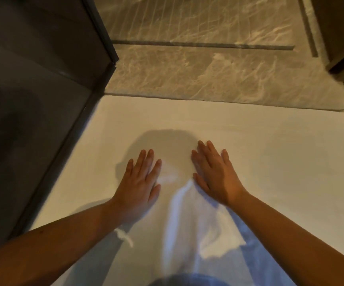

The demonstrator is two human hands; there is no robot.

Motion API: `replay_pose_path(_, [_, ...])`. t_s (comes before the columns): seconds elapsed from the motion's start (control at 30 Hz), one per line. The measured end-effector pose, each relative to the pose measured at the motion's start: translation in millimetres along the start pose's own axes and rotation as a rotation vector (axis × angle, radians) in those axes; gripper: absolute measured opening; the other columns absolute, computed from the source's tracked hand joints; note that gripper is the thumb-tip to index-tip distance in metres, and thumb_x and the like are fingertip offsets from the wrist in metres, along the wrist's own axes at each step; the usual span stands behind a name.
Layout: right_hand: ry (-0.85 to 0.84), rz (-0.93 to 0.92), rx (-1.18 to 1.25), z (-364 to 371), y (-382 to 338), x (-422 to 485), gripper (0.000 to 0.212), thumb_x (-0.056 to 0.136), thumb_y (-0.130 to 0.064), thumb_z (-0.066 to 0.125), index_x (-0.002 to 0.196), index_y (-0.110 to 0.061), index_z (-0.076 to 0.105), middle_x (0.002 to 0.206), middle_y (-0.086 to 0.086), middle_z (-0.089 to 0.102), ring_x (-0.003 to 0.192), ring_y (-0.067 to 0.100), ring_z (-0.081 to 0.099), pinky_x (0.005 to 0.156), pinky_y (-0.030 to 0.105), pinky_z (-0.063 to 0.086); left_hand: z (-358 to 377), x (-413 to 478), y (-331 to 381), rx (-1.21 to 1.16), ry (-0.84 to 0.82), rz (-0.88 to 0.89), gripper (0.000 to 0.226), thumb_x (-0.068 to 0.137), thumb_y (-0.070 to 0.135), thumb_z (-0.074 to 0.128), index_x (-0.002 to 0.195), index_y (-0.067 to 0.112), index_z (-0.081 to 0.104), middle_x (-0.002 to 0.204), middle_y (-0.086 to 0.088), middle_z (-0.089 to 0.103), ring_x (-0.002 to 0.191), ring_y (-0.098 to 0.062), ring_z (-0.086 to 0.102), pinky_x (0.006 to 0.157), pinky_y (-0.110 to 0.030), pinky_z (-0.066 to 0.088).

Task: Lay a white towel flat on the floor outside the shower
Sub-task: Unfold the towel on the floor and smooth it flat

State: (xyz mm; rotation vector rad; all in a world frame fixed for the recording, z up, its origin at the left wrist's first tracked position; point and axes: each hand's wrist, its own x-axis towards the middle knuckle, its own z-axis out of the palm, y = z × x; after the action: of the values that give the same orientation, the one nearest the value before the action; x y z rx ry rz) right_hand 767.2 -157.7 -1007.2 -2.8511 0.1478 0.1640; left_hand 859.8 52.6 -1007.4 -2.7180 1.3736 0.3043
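Note:
A white towel [239,129] lies spread across the floor, filling the middle and lower part of the head view. Its far edge runs along the marble shower floor [208,73]. My left hand [141,178] rests palm down on the towel with straight fingers, left of centre. My right hand [215,172] lies flat on the towel too, a short gap to the right, fingers straight and pointing away. Both forearms reach in from the bottom corners. A shadow falls on the towel between and beyond the hands.
A dark glass shower panel with a black frame [97,83] stands along the towel's left edge. A long drain slot [204,45] crosses the marble floor beyond. A dark door or wall [340,34] rises at the upper right. The towel's rounded far right corner [198,106] meets grey floor.

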Motion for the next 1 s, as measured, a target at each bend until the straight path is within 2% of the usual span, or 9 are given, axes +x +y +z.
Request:
replay_pose_path(0.07, [-0.011, -0.065, -0.017, 2, -7, 6, 0.057, 0.078, -0.027, 0.069, 0.127, -0.003, 0.050, 0.137, 0.022, 0.047, 0.125, 0.044, 0.042, 0.091, 0.064, 0.040, -2, -14, 2, 0.005, 0.003, -0.068, 0.061, 0.082, 0.037, 0.032, 0.130, 0.002, 0.046, 0.140, -0.026, 0.039, 0.127, -0.045, 0.038, 0.094, -0.060, 0.038])
replay_pose_path(0.17, [-0.091, -0.149, -0.012, 20, -14, 5, 0.061, 0.092, -0.038, 0.044, 0.143, -0.012, 0.023, 0.154, 0.013, 0.015, 0.142, 0.036, 0.010, 0.110, 0.058, 0.015, 2, -38, 12, -0.040, 0.002, -0.168, 0.058, 0.087, 0.037, 0.036, 0.133, 0.002, 0.041, 0.143, -0.024, 0.033, 0.131, -0.042, 0.033, 0.099, -0.059, 0.033])
replay_pose_path(0.23, [-0.133, -0.192, -0.029, 30, -17, -4, 0.061, 0.094, -0.044, 0.035, 0.145, -0.018, 0.014, 0.156, 0.007, 0.006, 0.143, 0.033, -0.001, 0.111, 0.056, 0.007, 10, -51, 22, -0.123, -0.004, -0.256, 0.058, 0.090, 0.033, 0.044, 0.139, 0.005, 0.030, 0.149, -0.019, 0.022, 0.137, -0.038, 0.021, 0.106, -0.058, 0.022])
replay_pose_path(0.47, [-0.134, -0.427, -0.092, 38, -35, -43, 0.061, 0.086, -0.051, 0.029, 0.138, -0.020, 0.038, 0.148, 0.007, 0.036, 0.135, 0.038, 0.030, 0.099, 0.065, 0.031, 35, -71, 49, -0.269, 0.093, -0.497, 0.053, 0.094, 0.030, 0.036, 0.142, 0.011, 0.025, 0.153, -0.014, 0.017, 0.140, -0.029, 0.004, 0.108, -0.059, 0.014])
replay_pose_path(0.67, [-0.212, -0.733, -0.045, 46, -41, -75, 0.056, 0.089, -0.049, 0.030, 0.137, -0.021, 0.039, 0.148, 0.007, 0.036, 0.135, 0.036, 0.029, 0.100, 0.063, 0.029, 51, -113, 66, -0.280, 0.062, -0.613, 0.064, 0.089, 0.047, 0.027, 0.144, 0.017, 0.014, 0.155, -0.008, 0.008, 0.138, -0.021, -0.010, 0.111, -0.053, 0.005])
replay_pose_path(0.73, [-0.140, -0.697, 0.037, 39, -42, -65, 0.049, 0.089, -0.039, 0.037, 0.129, -0.014, 0.050, 0.140, 0.012, 0.047, 0.129, 0.037, 0.040, 0.098, 0.062, 0.034, 52, -120, 80, -0.257, 0.051, -0.664, 0.070, 0.085, 0.054, 0.025, 0.144, 0.017, 0.016, 0.155, -0.009, 0.009, 0.138, -0.024, -0.008, 0.110, -0.056, 0.008])
replay_pose_path(0.8, [0.012, -0.502, 0.119, 34, -40, -40, 0.043, 0.087, -0.026, 0.049, 0.125, -0.007, 0.053, 0.136, 0.019, 0.050, 0.125, 0.041, 0.044, 0.095, 0.062, 0.036, 51, -119, 99, -0.267, 0.081, -0.643, 0.074, 0.082, 0.058, 0.029, 0.143, 0.015, 0.023, 0.153, -0.009, 0.016, 0.139, -0.030, 0.001, 0.107, -0.059, 0.013])
replay_pose_path(0.9, [0.013, -0.213, 0.082, 24, -32, 9, 0.049, 0.093, -0.026, 0.045, 0.138, -0.008, 0.034, 0.150, 0.016, 0.028, 0.139, 0.036, 0.022, 0.105, 0.058, 0.023, 54, -113, 122, -0.257, 0.112, -0.560, 0.069, 0.085, 0.055, 0.032, 0.143, 0.019, 0.020, 0.153, -0.004, 0.014, 0.140, -0.030, 0.008, 0.106, -0.058, 0.015])
replay_pose_path(1.0, [-0.087, -0.236, -0.077, 28, -32, 33, 0.056, 0.095, -0.037, 0.036, 0.144, -0.015, 0.019, 0.156, 0.008, 0.011, 0.142, 0.034, 0.004, 0.108, 0.059, 0.014, 55, -115, 126, -0.238, 0.100, -0.587, 0.060, 0.090, 0.047, 0.027, 0.143, 0.019, 0.022, 0.152, -0.008, 0.022, 0.139, -0.031, 0.015, 0.103, -0.060, 0.025])
